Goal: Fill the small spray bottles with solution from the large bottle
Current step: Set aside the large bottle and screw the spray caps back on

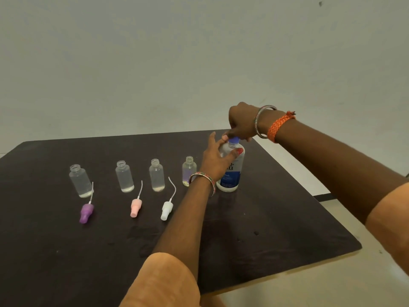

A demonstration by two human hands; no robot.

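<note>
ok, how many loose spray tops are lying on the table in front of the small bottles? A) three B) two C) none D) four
A: a purple top, a pink top and a white top lie on the table; no fourth is visible.

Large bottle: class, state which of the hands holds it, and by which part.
Both: the left hand wraps the large bottle at its upper body; the right hand grips its blue cap from above.
</note>
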